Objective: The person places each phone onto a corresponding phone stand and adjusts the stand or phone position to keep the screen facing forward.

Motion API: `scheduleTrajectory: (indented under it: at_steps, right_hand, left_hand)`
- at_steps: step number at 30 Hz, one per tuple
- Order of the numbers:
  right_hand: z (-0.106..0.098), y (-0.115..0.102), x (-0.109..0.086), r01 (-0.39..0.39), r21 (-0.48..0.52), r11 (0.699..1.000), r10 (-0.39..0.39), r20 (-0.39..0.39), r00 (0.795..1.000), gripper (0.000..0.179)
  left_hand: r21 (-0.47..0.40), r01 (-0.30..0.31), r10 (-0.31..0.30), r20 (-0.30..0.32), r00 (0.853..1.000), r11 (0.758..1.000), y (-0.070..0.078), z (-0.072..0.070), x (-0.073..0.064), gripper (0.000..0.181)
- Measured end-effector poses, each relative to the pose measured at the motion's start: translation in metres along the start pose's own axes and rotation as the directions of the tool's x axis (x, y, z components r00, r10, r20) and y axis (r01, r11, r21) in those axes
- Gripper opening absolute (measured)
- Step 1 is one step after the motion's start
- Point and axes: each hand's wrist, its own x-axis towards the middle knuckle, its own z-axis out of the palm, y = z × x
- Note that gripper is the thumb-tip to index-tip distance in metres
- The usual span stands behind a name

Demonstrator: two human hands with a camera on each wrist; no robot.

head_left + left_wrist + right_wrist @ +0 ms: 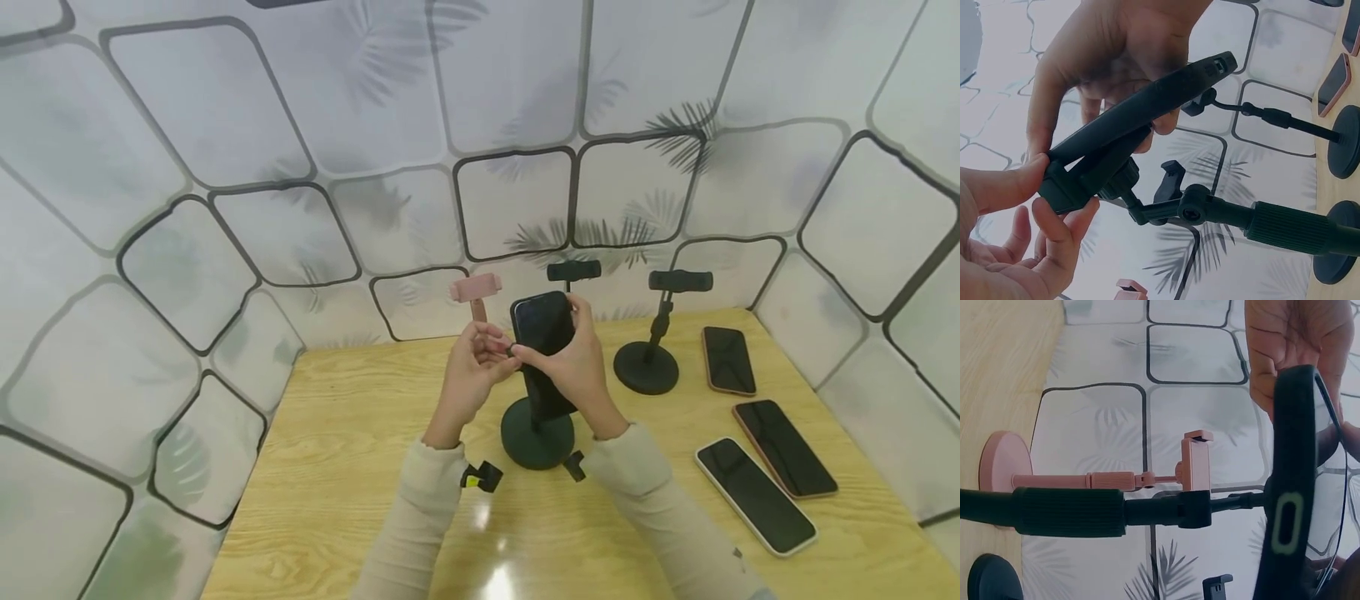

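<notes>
A black phone leans at a tilt in the clamp of a dark phone stand, whose round base is on the table. My right hand grips the phone by its edges, thumb across the screen. My left hand is at the phone's left side. In the left wrist view, its thumb and fingers pinch the end of the stand's clamp, right at the phone's edge. The clamp's arm lies behind the phone's back. The right wrist view shows the phone nearly edge-on, with the right hand mostly hidden.
Behind stand a pink phone stand and two dark ones, one partly hidden, the other to the right. Three phones lie at the right: a small one, a pink-edged one and a white-edged one. Patterned curtains surround the table.
</notes>
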Motion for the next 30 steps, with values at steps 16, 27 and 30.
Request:
scheduleTrajectory:
  at_steps: [16, 27, 30]
  right_hand:
    - [0.008, 0.014, -0.004, 0.134, 0.089, 0.987, -0.129, -0.066, 0.99, 0.074]
    - [0.016, 0.012, -0.008, 0.157, 0.041, 0.987, -0.148, -0.162, 0.976, 0.078]
    - [0.015, 0.01, -0.007, 0.132, 0.038, 0.99, -0.126, -0.14, 0.982, 0.08]
  left_hand:
    - [0.067, -0.056, 0.048, 0.12, 0.992, 0.996, -0.015, -0.005, -0.006, 0.034]
    - [-0.127, -0.006, 0.02, 0.108, 0.994, 0.992, -0.043, 0.0, -0.005, 0.044]
    - [-0.172, 0.028, -0.015, 0.077, 0.997, 0.985, -0.063, 0.007, -0.005, 0.04]
